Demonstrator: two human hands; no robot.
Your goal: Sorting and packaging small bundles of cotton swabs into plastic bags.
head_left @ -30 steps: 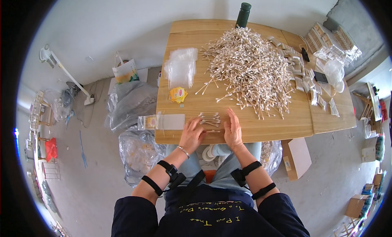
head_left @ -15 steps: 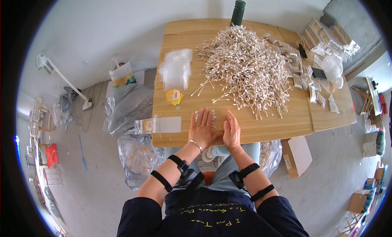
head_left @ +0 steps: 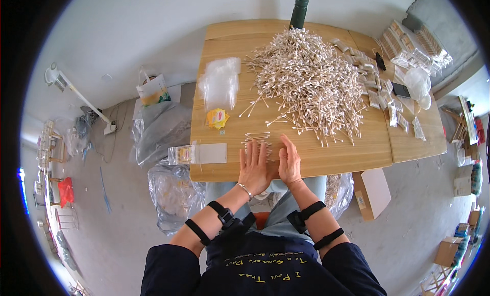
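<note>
My left hand (head_left: 254,168) lies flat near the table's front edge, fingers stretched over a small row of cotton swabs (head_left: 257,137). Swab tips show beyond and beside its fingers; the rest is covered by the palm. Just to the right, my right hand (head_left: 289,164) stands on its side with straight fingers, its palm turned toward the row. Both hands are open. Left of them, a clear packet (head_left: 185,155) with swabs and a yellow card inside overhangs the table's left edge. A large heap of loose cotton swabs (head_left: 311,82) spreads beyond my hands.
Yellow cards (head_left: 217,118) and a stack of clear plastic sleeves (head_left: 219,83) lie at the table's left. A dark green bottle (head_left: 299,13) stands behind the heap. Filled packets (head_left: 375,87) and a black box (head_left: 400,90) sit on the right. An open carton (head_left: 372,194) is below.
My left hand has slid back toward me, uncovering more of the swab row's far side. My right hand has stayed nearly in place.
</note>
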